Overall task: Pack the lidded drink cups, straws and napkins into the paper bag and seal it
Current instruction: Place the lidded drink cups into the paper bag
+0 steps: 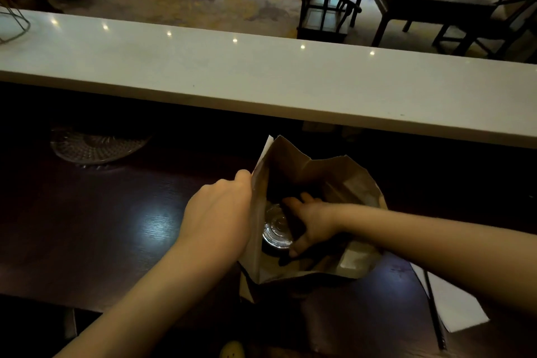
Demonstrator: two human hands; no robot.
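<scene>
While the left hand (220, 212) pinches the near-left rim of the paper bag (343, 183) to keep its mouth wide, the right hand (309, 225) reaches inside, fingers curled around a dark cup beside the lidded cup (277, 231) already standing there. Best to lower it upright, clear of that lid. Napkin (459, 305) and straw (434, 314) wait on the surface right of the bag.

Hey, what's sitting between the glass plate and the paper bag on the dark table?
Nothing but bare dark tabletop between the glass plate and the paper bag, seen in the head view.
</scene>
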